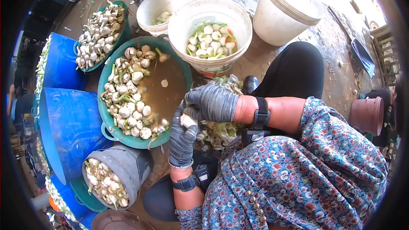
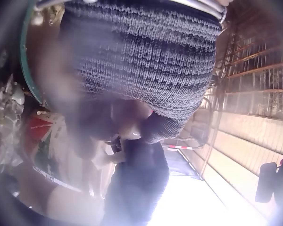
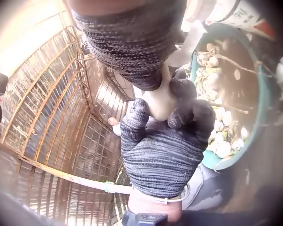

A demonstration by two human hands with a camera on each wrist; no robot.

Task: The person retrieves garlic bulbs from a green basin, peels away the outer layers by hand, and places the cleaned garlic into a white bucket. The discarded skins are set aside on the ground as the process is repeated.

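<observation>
Both hands wear grey knitted gloves and meet over the lap, near the rim of a green tub [image 1: 140, 41]. In the left hand [image 1: 182, 145], a whitish garlic bulb [image 1: 187, 120] is gripped between thumb and fingers. The right hand [image 1: 215, 102] closes over the same bulb from the other side, its curled fingers at the bulb's top. In the right wrist view, the pale bulb [image 3: 159, 101] shows between the two gloves, and the right fingertips are partly hidden. The left wrist view is blurred, with the left glove [image 2: 146, 56] covering much of it.
Dirty garlic bulbs [image 1: 128, 110] lie in the tub beside brown water. A white bucket [image 1: 247, 34] holds clean bulbs [image 1: 208, 40] in water. Peelings [image 1: 217, 134] are heaped by the legs. A grey bucket [image 1: 145, 162], blue containers [image 1: 70, 132] and a lidded white bucket [image 1: 277, 21] stand around.
</observation>
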